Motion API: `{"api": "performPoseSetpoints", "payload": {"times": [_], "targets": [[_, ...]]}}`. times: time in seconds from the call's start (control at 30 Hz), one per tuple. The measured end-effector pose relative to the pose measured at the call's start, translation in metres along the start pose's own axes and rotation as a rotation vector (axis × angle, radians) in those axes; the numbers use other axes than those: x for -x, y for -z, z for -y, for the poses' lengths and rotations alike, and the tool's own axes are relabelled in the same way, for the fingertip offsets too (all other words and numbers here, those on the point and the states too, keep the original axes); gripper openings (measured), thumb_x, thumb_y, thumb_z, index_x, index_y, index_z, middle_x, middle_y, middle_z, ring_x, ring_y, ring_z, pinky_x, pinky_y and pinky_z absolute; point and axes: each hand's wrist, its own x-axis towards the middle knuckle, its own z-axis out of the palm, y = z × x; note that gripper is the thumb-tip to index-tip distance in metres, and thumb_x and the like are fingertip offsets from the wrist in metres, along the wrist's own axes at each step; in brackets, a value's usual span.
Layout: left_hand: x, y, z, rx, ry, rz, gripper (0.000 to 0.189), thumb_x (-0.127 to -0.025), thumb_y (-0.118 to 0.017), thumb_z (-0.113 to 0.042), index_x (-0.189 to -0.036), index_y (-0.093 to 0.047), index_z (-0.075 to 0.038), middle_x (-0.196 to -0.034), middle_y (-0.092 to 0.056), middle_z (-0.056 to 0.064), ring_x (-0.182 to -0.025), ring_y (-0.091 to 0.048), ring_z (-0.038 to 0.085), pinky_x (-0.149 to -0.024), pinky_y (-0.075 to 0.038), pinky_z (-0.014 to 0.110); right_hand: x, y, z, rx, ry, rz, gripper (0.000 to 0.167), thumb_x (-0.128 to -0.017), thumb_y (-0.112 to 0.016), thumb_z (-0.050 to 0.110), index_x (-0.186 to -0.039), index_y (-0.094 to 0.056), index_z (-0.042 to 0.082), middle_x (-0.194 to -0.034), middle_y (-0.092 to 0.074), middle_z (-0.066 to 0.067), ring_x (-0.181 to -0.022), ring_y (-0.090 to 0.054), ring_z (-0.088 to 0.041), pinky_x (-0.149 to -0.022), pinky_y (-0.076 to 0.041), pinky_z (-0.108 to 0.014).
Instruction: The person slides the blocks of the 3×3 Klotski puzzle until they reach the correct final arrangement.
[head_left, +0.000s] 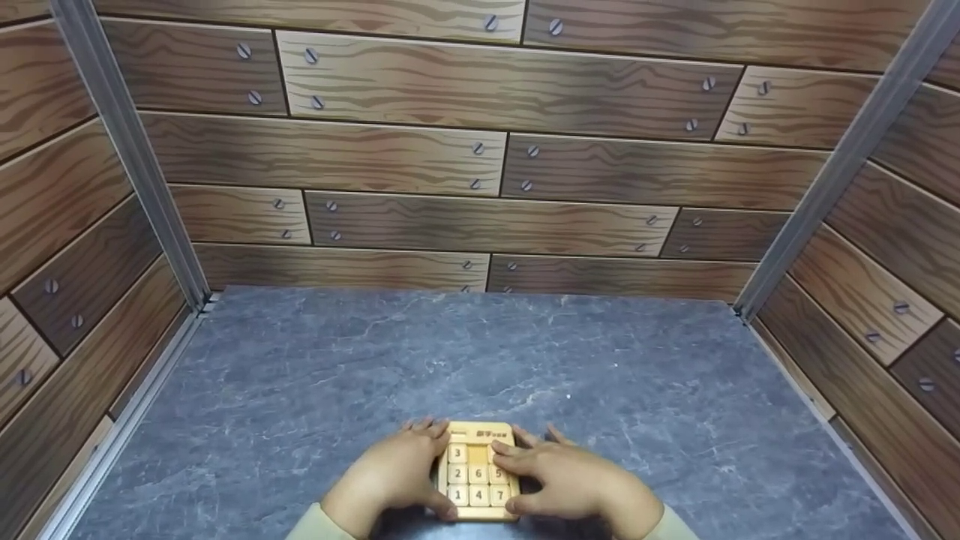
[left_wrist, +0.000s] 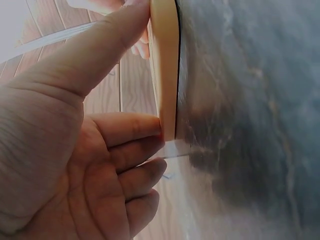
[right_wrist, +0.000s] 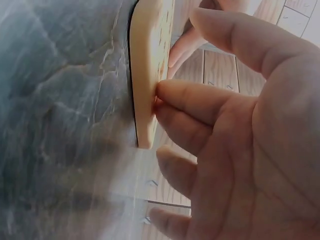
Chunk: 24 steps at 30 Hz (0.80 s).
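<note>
A yellow number slide puzzle (head_left: 478, 513) lies flat on the table in the head view. Its tiles read 3 in the top row, then 2, 6, 5, then 1, 4, 7. The top middle slot is vacant, and fingertips cover most of the top right tile. My left hand (head_left: 395, 469) holds the puzzle's left edge, thumb at the near corner and index finger near the far one. With extended fingers, my right hand (head_left: 562, 476) touches tiles at the upper right; its thumb is by the near right corner. Both wrist views show the puzzle's side (left_wrist: 166, 70) (right_wrist: 143, 75).
The puzzle sits near the front of a dark marbled tabletop (head_left: 465, 352). Wood-patterned panels (head_left: 405, 157) stand at the back and both sides, with grey metal posts (head_left: 139, 157) at the corners.
</note>
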Motion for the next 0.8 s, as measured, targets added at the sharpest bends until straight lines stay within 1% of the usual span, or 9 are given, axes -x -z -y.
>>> {"api": "performPoseSetpoints", "payload": {"times": [0.13, 0.23, 0.33, 0.47, 0.6, 0.67, 0.8], "targets": [[0.002, -0.006, 0.0, 0.02, 0.015, 0.02, 0.118, -0.073, -0.104, -0.059, -0.165, -0.056, -0.002, -0.179, -0.048, 0.014, -0.168, -0.043, 0.043, -0.14, -0.035, 0.061, 0.004, 0.0, 0.004, -0.003, -0.03, 0.044, 0.081, -0.098, -0.075, 0.066, -0.168, -0.057, 0.028, -0.18, -0.044, 0.014, -0.176, -0.03, -0.029, -0.141, -0.016, -0.076], [0.003, -0.008, -0.001, 0.042, 0.029, 0.035, 0.118, -0.074, -0.103, -0.058, -0.166, -0.054, -0.002, -0.18, -0.047, 0.014, -0.169, -0.043, 0.042, -0.141, -0.034, 0.059, 0.008, 0.002, 0.009, -0.009, -0.047, 0.089, 0.084, -0.098, -0.076, 0.066, -0.169, -0.056, 0.026, -0.181, -0.042, 0.014, -0.176, -0.031, -0.028, -0.141, -0.018, -0.075], [0.003, -0.007, -0.003, 0.061, 0.037, 0.035, 0.119, -0.075, -0.104, -0.055, -0.168, -0.052, -0.001, -0.181, -0.046, 0.015, -0.17, -0.042, 0.042, -0.142, -0.033, 0.059, 0.013, 0.005, 0.017, 0.014, -0.061, 0.097, 0.087, -0.097, -0.078, 0.065, -0.17, -0.054, 0.024, -0.182, -0.041, 0.013, -0.175, -0.033, -0.028, -0.141, -0.022, -0.073], [0.004, -0.004, -0.004, 0.068, 0.03, 0.023, 0.12, -0.074, -0.105, -0.052, -0.167, -0.051, 0.001, -0.18, -0.046, 0.016, -0.17, -0.041, 0.042, -0.142, -0.033, 0.059, 0.017, 0.003, 0.028, 0.066, -0.026, 0.07, 0.09, -0.096, -0.077, 0.065, -0.172, -0.051, 0.023, -0.183, -0.041, 0.009, -0.175, -0.034, -0.027, -0.141, -0.026, -0.07], [0.005, -0.004, -0.004, 0.064, 0.021, 0.016, 0.119, -0.074, -0.105, -0.051, -0.167, -0.052, 0.002, -0.18, -0.046, 0.017, -0.169, -0.041, 0.043, -0.141, -0.034, 0.06, 0.015, -0.003, 0.034, 0.084, 0.04, 0.081, 0.089, -0.099, -0.073, 0.067, -0.174, -0.048, 0.026, -0.184, -0.039, 0.01, -0.175, -0.032, -0.023, -0.142, -0.028, -0.066], [0.005, -0.004, -0.003, 0.063, 0.023, 0.015, 0.119, -0.074, -0.105, -0.052, -0.167, -0.053, 0.001, -0.18, -0.046, 0.016, -0.17, -0.041, 0.042, -0.141, -0.034, 0.059, 0.013, -0.006, 0.035, 0.089, 0.055, 0.081, 0.088, -0.1, -0.072, 0.069, -0.173, -0.048, 0.027, -0.183, -0.038, 0.012, -0.175, -0.032, -0.024, -0.141, -0.03, -0.066], [0.005, -0.002, -0.003, 0.056, 0.024, 0.01, 0.118, -0.074, -0.104, -0.051, -0.167, -0.052, 0.001, -0.181, -0.045, 0.015, -0.17, -0.04, 0.041, -0.142, -0.033, 0.058, 0.009, -0.009, 0.036, 0.083, 0.046, 0.067, 0.088, -0.1, -0.07, 0.073, -0.172, -0.051, 0.026, -0.183, -0.039, 0.013, -0.175, -0.032, -0.027, -0.139, -0.032, -0.071]]}}
